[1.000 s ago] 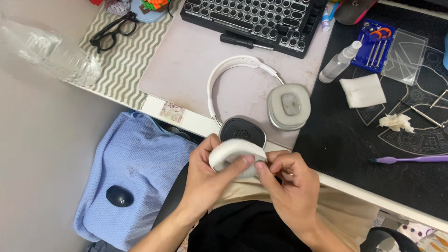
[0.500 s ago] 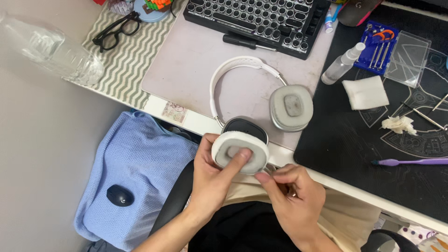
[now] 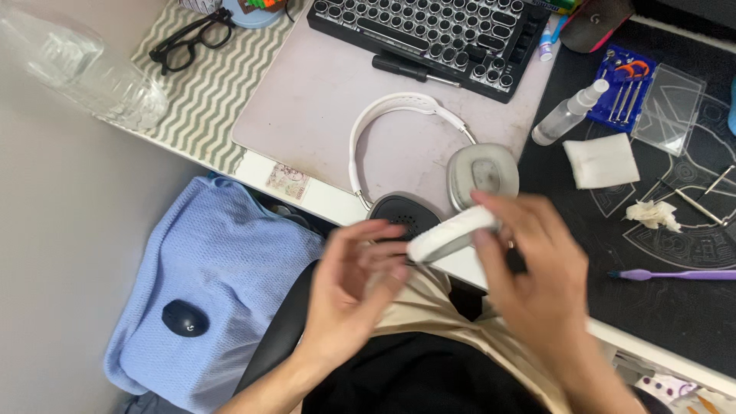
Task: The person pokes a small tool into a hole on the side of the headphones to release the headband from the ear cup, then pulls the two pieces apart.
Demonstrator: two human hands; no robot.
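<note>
desk edge carries the white headphones, one bare dark cup hanging near the lip, the grey cup further in. your right hand pinches the loose white ear cushion just above that dark cup; your left hand is spread and empty beside it, touching nothing. motion blur suggests a light grip: the cushion could slip into your lap, or a knock could tip the headphones off.

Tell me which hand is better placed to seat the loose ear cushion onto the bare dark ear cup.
Probably the right. The right hand already pinches the white ear cushion just beside the dark ear cup. The left hand is open below it, holding nothing, better suited to steadying the headphones.
</note>
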